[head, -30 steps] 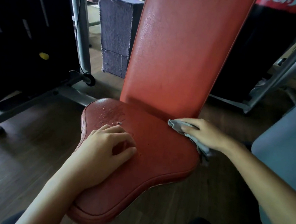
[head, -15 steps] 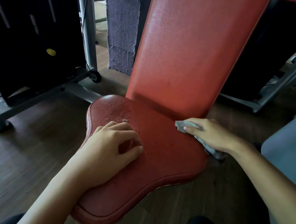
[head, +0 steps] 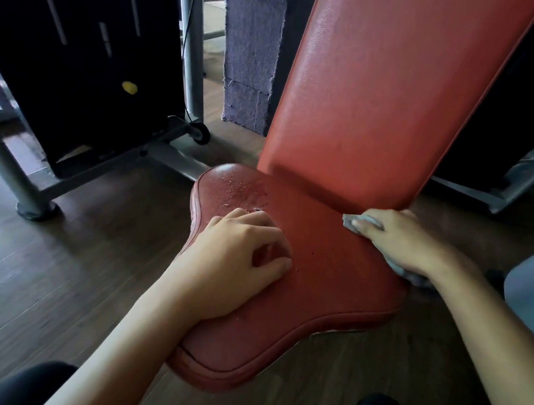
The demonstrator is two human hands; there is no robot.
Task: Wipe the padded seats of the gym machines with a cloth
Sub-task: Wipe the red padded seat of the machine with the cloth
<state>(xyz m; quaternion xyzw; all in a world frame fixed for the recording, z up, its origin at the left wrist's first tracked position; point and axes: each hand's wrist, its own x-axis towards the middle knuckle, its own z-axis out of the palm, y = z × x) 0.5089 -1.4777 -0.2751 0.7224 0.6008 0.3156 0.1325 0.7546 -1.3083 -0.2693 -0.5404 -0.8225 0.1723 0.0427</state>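
seat [head: 333,275] red | backrest [head: 385,99] red-orange | cloth [head: 356,221] grey | floor [head: 55,262] brown wood-grain

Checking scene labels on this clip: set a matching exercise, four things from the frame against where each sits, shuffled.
Things:
1 left hand
2 cloth
3 droplets
4 grey block

Places:
A on the floor, left of the backrest
B under the right hand, back right of the seat
C resting mid-seat
D far left corner of the seat

Pairs: 1-C; 2-B; 3-D; 4-A
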